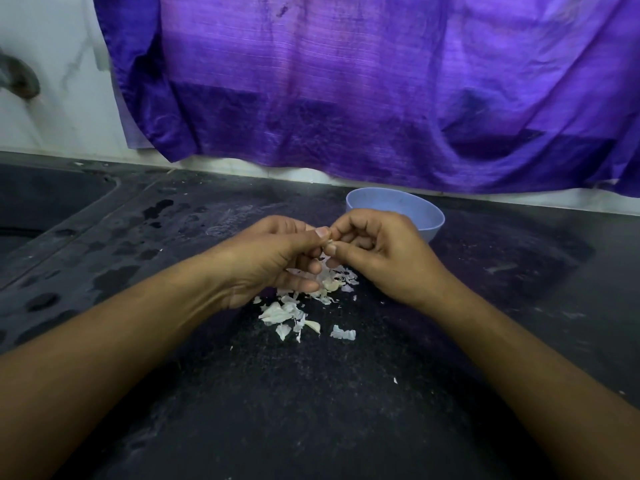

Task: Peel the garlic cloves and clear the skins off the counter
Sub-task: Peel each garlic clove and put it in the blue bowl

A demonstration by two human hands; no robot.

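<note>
Near: loose skins (284, 315) scattered on the dark counter (311, 410). Just beyond, left hand (273, 259) and right hand (379, 256) meet above the pile, fingers curled, both pinching a small garlic clove (329, 242), mostly hidden. Blue bowl (431, 216) behind the right hand. Purple cloth (346, 81) hangs far.

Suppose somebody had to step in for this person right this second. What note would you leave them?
Hands: the left hand and the right hand both pinch one small garlic clove at the fingertips, held above the counter, mid-peel.
The skins lie in a loose pile on the counter, under and just in front of the hands.
The bowl, blue, stands behind the right hand; its contents are hidden.
Done: many skins are already off.
Left: finish this clove, check the pile for unpeeled ones, then clear the skins.
</note>
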